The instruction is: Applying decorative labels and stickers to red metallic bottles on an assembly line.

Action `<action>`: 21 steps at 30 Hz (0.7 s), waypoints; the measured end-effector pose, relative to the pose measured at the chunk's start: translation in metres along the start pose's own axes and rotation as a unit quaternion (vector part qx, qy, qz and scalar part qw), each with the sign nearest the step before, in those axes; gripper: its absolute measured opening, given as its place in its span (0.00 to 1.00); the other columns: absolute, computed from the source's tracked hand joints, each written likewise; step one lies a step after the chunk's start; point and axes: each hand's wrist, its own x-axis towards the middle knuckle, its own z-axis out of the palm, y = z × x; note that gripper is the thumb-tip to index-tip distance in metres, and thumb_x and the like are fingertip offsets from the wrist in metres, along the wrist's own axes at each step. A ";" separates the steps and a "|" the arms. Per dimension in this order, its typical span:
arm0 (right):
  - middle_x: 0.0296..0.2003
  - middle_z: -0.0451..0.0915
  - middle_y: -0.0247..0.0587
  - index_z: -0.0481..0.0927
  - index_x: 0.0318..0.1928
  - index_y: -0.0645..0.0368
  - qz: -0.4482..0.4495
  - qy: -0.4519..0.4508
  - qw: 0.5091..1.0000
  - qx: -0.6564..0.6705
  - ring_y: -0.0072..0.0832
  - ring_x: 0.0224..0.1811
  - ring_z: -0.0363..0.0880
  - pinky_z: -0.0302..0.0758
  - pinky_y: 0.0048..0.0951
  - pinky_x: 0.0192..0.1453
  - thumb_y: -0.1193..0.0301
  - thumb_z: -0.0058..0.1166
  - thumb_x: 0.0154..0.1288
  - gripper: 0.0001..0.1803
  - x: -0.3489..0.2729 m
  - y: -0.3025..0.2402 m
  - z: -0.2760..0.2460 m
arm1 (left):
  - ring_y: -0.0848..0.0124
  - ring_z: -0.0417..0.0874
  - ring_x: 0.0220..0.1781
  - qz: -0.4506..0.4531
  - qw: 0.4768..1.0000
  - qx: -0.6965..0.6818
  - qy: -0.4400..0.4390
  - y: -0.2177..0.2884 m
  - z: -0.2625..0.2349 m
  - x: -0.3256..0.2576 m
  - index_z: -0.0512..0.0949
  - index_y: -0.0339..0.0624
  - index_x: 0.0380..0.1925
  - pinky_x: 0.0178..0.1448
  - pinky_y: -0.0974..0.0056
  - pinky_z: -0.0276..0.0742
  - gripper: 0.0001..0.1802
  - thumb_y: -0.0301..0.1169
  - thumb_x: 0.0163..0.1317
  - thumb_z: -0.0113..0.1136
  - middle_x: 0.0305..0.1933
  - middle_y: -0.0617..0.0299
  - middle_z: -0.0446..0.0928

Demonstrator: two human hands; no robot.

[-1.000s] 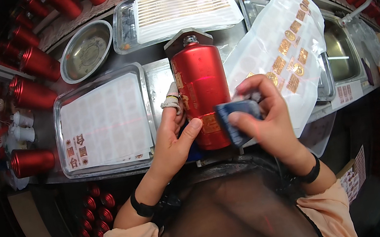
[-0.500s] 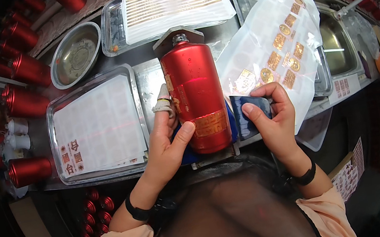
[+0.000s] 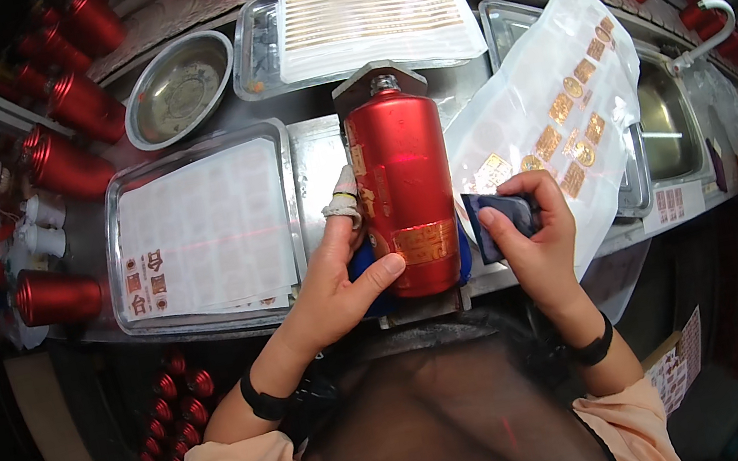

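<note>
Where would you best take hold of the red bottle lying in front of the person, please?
Probably around the lower body of the red bottle, from its two long sides. It lies on its side, neck away from the person, and its round flanks are open there. The left hand already steadies that end, thumb on the gold label; the right hand holds a dark blue pad beside it.

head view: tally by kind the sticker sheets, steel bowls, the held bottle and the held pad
sticker sheets: 3 (left tray, top tray, loose at right)
steel bowl: 1
bottle in left hand: 1
blue pad in right hand: 1
total: 6
</note>
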 end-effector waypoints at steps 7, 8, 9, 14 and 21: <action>0.33 0.81 0.40 0.78 0.39 0.61 -0.132 -0.013 0.991 0.002 0.27 0.35 0.79 0.74 0.25 0.40 0.82 0.68 0.55 0.13 -0.010 -0.008 0.010 | 0.61 0.48 0.82 -0.015 0.998 0.057 -0.019 0.013 0.001 -0.004 0.36 0.30 0.76 0.81 0.58 0.43 0.49 0.29 0.67 0.58 0.80 0.47 0.45; 0.32 0.82 0.38 0.80 0.37 0.60 -0.186 -0.008 0.979 -0.085 0.30 0.34 0.79 0.75 0.29 0.40 0.84 0.68 0.51 0.13 -0.013 -0.015 0.009 | 0.61 0.48 0.81 -0.001 0.995 0.094 -0.015 0.014 0.002 -0.005 0.38 0.30 0.76 0.80 0.58 0.43 0.48 0.28 0.67 0.57 0.80 0.46 0.46; 0.33 0.83 0.37 0.81 0.36 0.60 -0.227 -0.036 0.969 -0.094 0.31 0.34 0.79 0.74 0.30 0.40 0.84 0.68 0.49 0.14 -0.015 -0.018 0.008 | 0.61 0.48 0.81 -0.002 0.996 0.093 -0.014 0.013 0.001 -0.006 0.38 0.30 0.76 0.80 0.58 0.43 0.48 0.28 0.67 0.57 0.80 0.46 0.46; 0.34 0.84 0.37 0.83 0.36 0.59 -0.324 -0.147 0.931 -0.082 0.32 0.34 0.79 0.73 0.31 0.42 0.86 0.67 0.46 0.15 -0.010 -0.025 0.002 | 0.61 0.57 0.78 0.027 0.995 0.097 0.025 0.006 -0.001 -0.004 0.42 0.30 0.76 0.77 0.61 0.52 0.47 0.29 0.65 0.60 0.77 0.43 0.55; 0.30 0.81 0.38 0.83 0.35 0.57 -0.339 -0.121 0.924 -0.127 0.35 0.33 0.77 0.73 0.32 0.39 0.84 0.71 0.43 0.16 -0.003 -0.027 0.005 | 0.61 0.57 0.78 0.040 0.984 0.166 0.045 0.001 0.011 -0.004 0.40 0.31 0.76 0.78 0.59 0.52 0.50 0.29 0.65 0.63 0.77 0.46 0.54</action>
